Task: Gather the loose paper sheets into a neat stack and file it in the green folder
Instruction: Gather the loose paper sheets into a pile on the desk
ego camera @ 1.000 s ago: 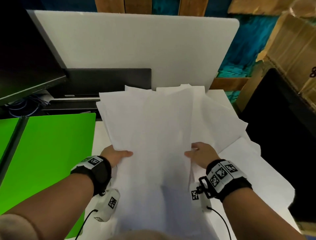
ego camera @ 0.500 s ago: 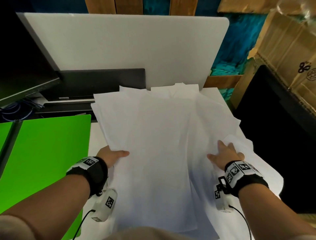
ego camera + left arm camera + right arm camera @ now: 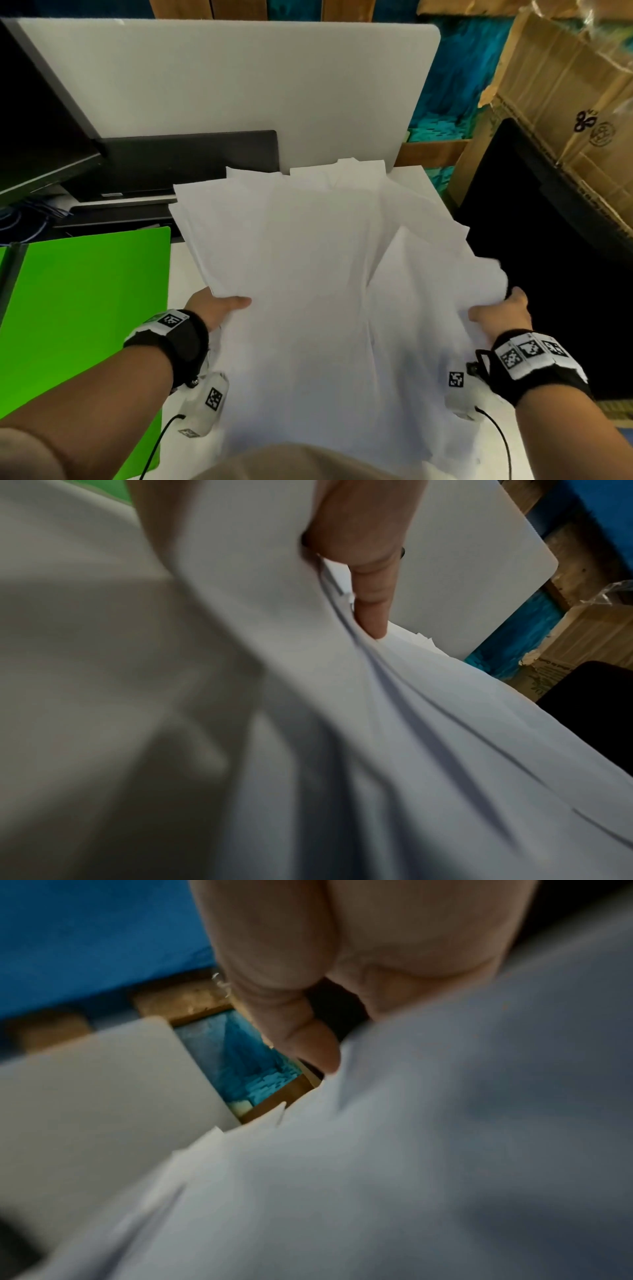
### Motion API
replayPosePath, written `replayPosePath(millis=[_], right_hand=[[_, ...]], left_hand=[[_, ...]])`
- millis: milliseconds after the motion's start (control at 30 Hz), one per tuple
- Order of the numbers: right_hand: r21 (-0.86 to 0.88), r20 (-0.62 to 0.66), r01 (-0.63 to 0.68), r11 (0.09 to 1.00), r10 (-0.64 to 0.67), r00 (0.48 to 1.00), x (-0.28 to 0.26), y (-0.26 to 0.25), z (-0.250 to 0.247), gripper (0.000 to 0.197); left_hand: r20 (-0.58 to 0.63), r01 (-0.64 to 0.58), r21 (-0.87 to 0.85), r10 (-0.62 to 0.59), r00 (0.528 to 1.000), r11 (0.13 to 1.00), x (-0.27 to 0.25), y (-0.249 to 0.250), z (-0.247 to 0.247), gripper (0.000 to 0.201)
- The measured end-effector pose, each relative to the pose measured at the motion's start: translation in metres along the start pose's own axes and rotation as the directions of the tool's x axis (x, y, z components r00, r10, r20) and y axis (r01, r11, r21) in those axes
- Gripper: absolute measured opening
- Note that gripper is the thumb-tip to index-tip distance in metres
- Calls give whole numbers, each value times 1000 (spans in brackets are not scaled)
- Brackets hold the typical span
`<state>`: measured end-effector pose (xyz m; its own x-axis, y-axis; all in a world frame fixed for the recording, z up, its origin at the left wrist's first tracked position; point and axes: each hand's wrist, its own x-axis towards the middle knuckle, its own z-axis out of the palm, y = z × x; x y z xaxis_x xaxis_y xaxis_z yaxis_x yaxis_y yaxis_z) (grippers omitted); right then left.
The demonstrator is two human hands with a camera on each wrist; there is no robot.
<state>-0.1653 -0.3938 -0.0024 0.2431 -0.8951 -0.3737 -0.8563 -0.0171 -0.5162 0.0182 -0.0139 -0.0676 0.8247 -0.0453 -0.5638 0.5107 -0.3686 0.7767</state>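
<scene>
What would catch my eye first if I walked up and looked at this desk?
Most likely the fan of loose white paper sheets spread untidily across the middle of the desk, with the left hand and the right hand gripping them at either side. Next, the bright green folder lying open at the left, and the white board standing behind the papers.

Our left hand (image 3: 214,308): thumb on top, fingers hidden beneath what it pinches; the forearm reaches in from lower left, black band with printed markers at the wrist. Our right hand (image 3: 501,310): out at the far right, thumb on top pointing inward, fingers curled under; the forearm comes from lower right, banded likewise. Both arms bare.
</scene>
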Motion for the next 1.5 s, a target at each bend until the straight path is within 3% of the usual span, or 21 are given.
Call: replayPosePath(millis=[67, 167, 333, 600, 733, 900, 1100, 1267, 1367, 1500], right_hand=[[38, -1, 84, 996, -84, 996, 5, -3, 6, 68], [-34, 50, 53, 998, -51, 997, 6, -4, 8, 41], [-11, 193, -33, 999, 34, 981, 10, -12, 19, 54], [49, 231, -17, 999, 6, 973, 8, -48, 31, 52], [33, 154, 28, 999, -33, 988, 8, -49, 33, 47], [-11, 206, 73, 997, -70, 976, -1, -52, 40, 44], [52, -17, 122, 991, -121, 993, -3, -54, 30, 35], [50, 143, 55, 997, -61, 988, -9, -55, 33, 43], [32, 99, 88, 996, -91, 991, -14, -58, 28, 40], [126, -56, 179, 976, -173, 983, -20, -62, 14, 34]], left_hand=[[8, -6, 2, 6, 1000, 1000, -2, 1, 0, 48], [3, -8, -3, 8, 1000, 1000, -3, 0, 0, 44], [-4, -6, 0, 6, 1000, 1000, -4, 2, 0, 41], [-8, 5, -26, -5, 1000, 1000, -6, 4, 0, 43], [0, 10, -48, -10, 1000, 999, -8, 5, 1, 38], [-22, 32, -49, -33, 999, 998, -5, 3, 1, 49], [-36, 40, -21, -41, 999, 999, -2, 1, 0, 70], [-38, 31, -19, -31, 999, 999, 1, -2, 0, 81], [-24, 33, -13, -33, 999, 999, -5, 3, 1, 63], [-25, 28, -9, -28, 999, 1000, -5, 3, 1, 46]])
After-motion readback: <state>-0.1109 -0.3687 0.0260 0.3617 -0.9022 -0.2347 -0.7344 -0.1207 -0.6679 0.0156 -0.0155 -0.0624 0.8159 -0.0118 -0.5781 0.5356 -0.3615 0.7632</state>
